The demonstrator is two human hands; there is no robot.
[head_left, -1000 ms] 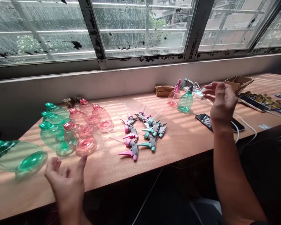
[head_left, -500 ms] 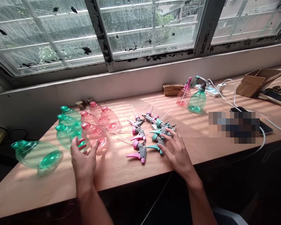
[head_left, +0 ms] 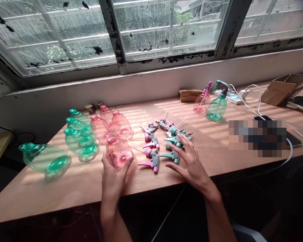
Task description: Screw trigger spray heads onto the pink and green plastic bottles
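My left hand (head_left: 116,178) is wrapped around a clear pink bottle (head_left: 119,151), its open neck facing up and away from me. Fingers spread, my right hand (head_left: 190,163) hovers over or lightly touches the teal spray heads (head_left: 175,153); I cannot tell whether there is contact. Beside them lie several pink and grey spray heads (head_left: 153,161) with thin white tubes. To the left stand more pink bottles (head_left: 120,122) without tops. Several green bottles (head_left: 78,139) are next to these, and one green bottle (head_left: 45,159) is farther left near the front.
At the back right are a pink bottle (head_left: 201,102) and a green bottle (head_left: 216,108) with spray heads fitted. Behind them sit a brown box (head_left: 189,95) and a power strip (head_left: 232,97). White cables (head_left: 290,148), a dark phone and an open cardboard box (head_left: 277,90) occupy the right side.
My left hand has taken hold of a pink bottle and moved it right, away from the other pink bottles. My right hand has shifted slightly, its fingers more spread.
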